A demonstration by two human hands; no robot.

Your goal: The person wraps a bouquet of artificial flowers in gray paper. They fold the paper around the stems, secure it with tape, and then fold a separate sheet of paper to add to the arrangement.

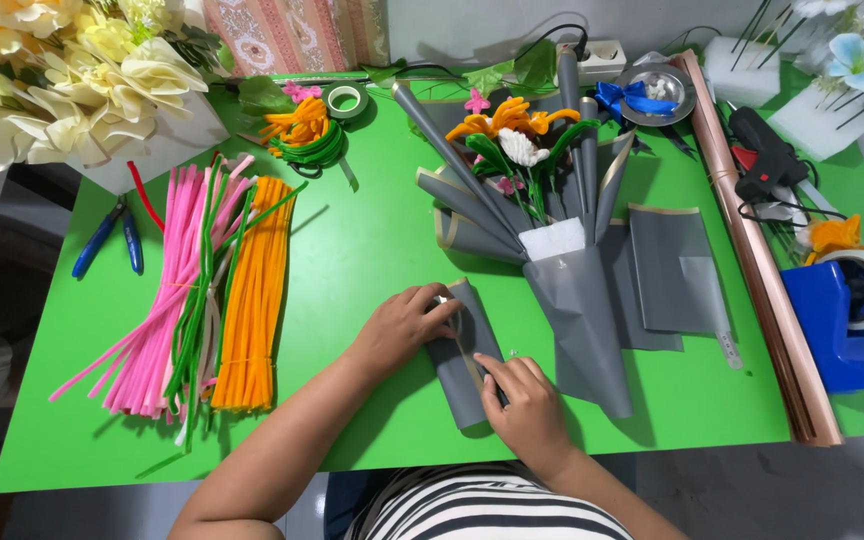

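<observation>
My left hand (407, 322) presses on the upper end of a folded grey paper sheet (464, 352) lying on the green table (352, 250). My right hand (524, 405) pinches the lower right edge of the same sheet. Just beyond it lies a bouquet (522, 150) of orange and white pipe-cleaner flowers wrapped in grey paper (582, 310), with more grey sheets (677, 270) to its right.
Pink, green and orange pipe cleaners (212, 280) lie in bundles at left, beside blue pliers (107, 235). A copper foil roll (762, 260), a black glue gun (767, 155) and a blue tape dispenser (847, 310) stand at right. Cream flowers (62, 70) fill the far left corner.
</observation>
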